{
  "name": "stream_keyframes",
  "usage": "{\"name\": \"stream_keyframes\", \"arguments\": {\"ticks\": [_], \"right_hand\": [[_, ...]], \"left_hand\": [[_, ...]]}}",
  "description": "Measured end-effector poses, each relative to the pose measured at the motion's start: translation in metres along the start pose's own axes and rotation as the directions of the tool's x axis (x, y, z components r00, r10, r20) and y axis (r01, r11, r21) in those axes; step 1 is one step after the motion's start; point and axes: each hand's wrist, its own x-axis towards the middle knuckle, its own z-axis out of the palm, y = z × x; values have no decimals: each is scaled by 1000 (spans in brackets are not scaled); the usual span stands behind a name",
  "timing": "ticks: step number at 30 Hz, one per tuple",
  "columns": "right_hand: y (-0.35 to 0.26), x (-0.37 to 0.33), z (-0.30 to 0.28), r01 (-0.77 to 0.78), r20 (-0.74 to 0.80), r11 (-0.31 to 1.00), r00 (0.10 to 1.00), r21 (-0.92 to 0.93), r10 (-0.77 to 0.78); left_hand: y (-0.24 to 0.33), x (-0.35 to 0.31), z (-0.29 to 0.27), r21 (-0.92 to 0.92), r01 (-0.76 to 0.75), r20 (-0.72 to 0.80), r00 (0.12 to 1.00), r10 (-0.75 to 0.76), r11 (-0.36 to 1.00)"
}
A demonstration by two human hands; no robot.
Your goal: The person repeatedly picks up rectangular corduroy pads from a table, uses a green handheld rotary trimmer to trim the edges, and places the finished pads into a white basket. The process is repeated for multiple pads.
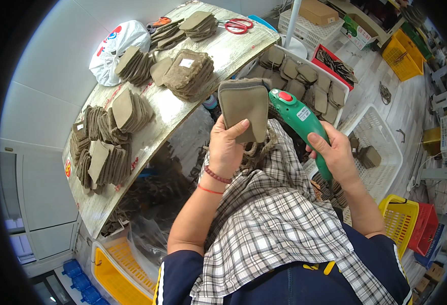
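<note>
Presently, a flat olive-brown fabric piece (243,104) with rounded corners is held up, nearly upright, in front of the body by the left hand (227,145). Its lower part is pinched: the thumb is laid across the front face, while the other fingers are mostly hidden behind it. By the right hand (335,152) a green electric hand tool (302,118) with a red button (285,95) is gripped, the fingers being closed around its body and the thumb being placed along its side. The head of the tool is situated at the right edge of the piece; whether the edge is touched by it cannot be told.

Just below the piece, a tangled brown strip (254,148) is seen above the checked cloth (279,213) by which the lap is covered. On the left wrist a beaded bracelet (217,175) is worn.

To the left, on a worn table (170,109), several stacks of similar pieces (109,162) are arranged, together with a thick pile (195,81) marked by a white label. Near the far end, red-handled scissors (237,25) are placed, and a white plastic bag (109,63) is found at the wall side. To the right, more loose pieces (307,73) are contained in a white tray, beside which a red box (317,55) is filled with dark strips.
</note>
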Motion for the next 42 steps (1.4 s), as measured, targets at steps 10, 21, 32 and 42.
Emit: {"name": "stream_keyframes", "arguments": {"ticks": [10,21,32,42], "right_hand": [[5,-14,-26,-57,131,986,988,-154,78],[15,-14,1,-35,111,984,992,-177,55],[15,-4,-4,-137,215,989,966,-47,144],[10,-3,-7,-165,302,978,933,-129,197]], "left_hand": [[51,2,-20,376,154,81,977,-198,914],[41,-6,-31,480,308,70,920,-386,821],[65,-10,-45,707,160,-81,986,-146,689],[76,-17,-48,559,175,-118,984,-131,811]]}}
